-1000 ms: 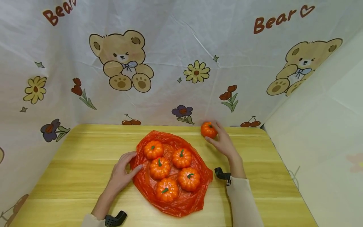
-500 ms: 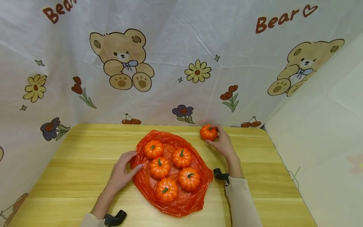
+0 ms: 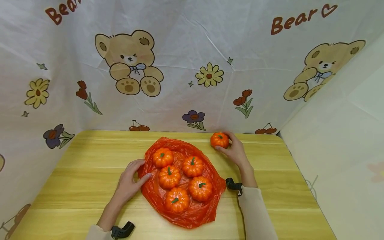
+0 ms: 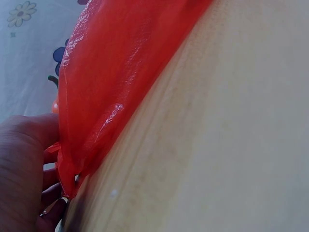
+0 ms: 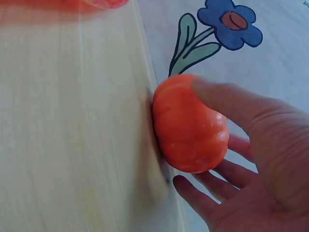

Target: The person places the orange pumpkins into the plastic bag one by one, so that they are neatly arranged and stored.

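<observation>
At the table's back right, my right hand [image 3: 235, 150] grips a small orange pumpkin [image 3: 219, 140] with a green stem. In the right wrist view the thumb presses one side of the pumpkin [image 5: 189, 125], with fingers behind it. My left hand [image 3: 129, 180] holds the left edge of a crumpled red plastic bag [image 3: 207, 213], thumb inside the rim. The left wrist view shows the bag's thin wall [image 4: 111, 72] hiding part of that hand. Several similar pumpkins [image 3: 169, 177] sit in the spread bag, stems up.
A pale wooden table [image 3: 90, 160] lies beneath everything. Behind it hangs a white cloth [image 3: 174, 50] printed with bears and flowers, close to the right hand. Both wrists wear black cameras; the right one [image 3: 234, 185] is near the bag's right tip.
My right hand has closed around the lone pumpkin, which has shifted slightly left and toward me. My left hand and the bag have stayed put.
</observation>
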Demonstrator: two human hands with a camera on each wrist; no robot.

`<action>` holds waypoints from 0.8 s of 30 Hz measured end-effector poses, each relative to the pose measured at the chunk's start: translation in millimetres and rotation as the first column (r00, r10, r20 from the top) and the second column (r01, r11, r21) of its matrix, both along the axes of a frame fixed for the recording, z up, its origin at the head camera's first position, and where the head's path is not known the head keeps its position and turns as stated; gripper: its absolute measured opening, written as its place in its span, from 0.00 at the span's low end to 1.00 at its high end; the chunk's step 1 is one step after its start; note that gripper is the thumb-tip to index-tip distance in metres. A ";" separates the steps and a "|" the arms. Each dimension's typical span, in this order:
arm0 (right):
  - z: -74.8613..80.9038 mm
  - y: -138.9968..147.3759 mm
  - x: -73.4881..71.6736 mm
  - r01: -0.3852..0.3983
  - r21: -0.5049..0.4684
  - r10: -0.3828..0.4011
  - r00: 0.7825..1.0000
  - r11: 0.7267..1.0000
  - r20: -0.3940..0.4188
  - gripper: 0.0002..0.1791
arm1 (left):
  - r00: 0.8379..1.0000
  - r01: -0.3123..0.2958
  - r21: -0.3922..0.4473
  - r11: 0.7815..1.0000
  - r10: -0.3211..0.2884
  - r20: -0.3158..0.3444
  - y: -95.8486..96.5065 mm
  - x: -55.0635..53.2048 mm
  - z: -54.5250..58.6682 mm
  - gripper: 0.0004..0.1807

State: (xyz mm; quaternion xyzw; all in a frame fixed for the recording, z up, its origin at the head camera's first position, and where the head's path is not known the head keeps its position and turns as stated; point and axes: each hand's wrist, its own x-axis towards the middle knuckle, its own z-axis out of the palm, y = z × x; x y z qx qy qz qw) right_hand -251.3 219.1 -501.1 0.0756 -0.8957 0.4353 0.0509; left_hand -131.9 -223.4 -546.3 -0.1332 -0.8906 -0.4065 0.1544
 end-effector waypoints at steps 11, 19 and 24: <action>-0.2 1.0 2.2 -0.014 -0.015 0.015 0.999 1.000 0.042 0.42 | 1.000 0.015 0.019 1.000 -0.015 -0.023 1.9 -1.0 -1.9 0.28; -1.5 2.1 2.9 -0.020 -0.013 0.021 0.997 1.000 0.074 0.44 | 1.000 0.013 0.017 1.000 -0.013 -0.011 1.7 -0.2 -2.6 0.28; -1.6 1.0 1.2 -0.025 -0.022 0.026 0.998 0.999 0.065 0.43 | 1.000 0.007 0.016 1.000 -0.007 -0.015 0.9 -1.0 -1.4 0.28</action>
